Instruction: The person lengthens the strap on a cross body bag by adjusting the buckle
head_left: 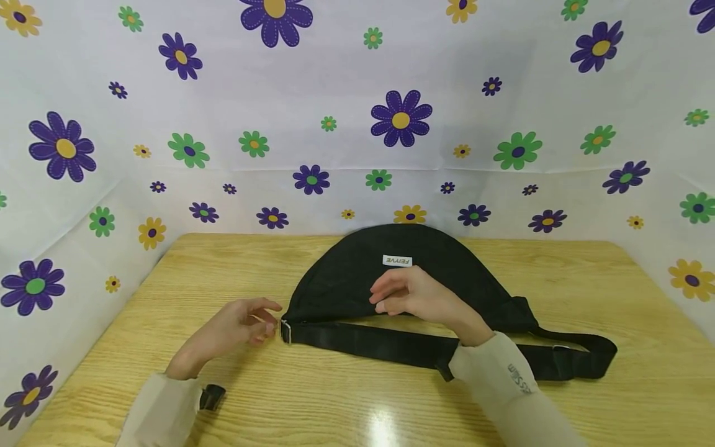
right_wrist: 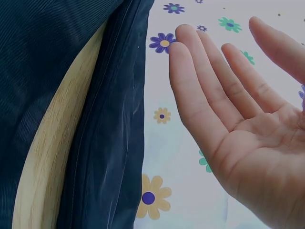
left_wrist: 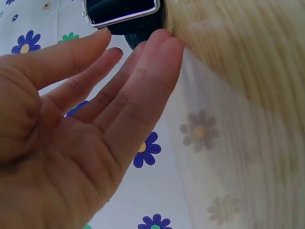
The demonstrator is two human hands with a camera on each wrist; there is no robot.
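Observation:
A black half-moon waist bag lies on the table, curved side to the back, a white label on its face. Its black strap runs along the front and loops at the right. My left hand is just left of the metal buckle at the bag's left corner; the left wrist view shows its fingers loosely bent, nothing between them, and the buckle near the fingertips. Above the bag's middle hovers my right hand, fingers relaxed and holding nothing; its wrist view shows the palm bare.
Wooden table under the bag. A white cloth printed with flowers stands behind it and along both sides. Light-coloured sleeves cover my forearms, and a dark band shows at the left cuff.

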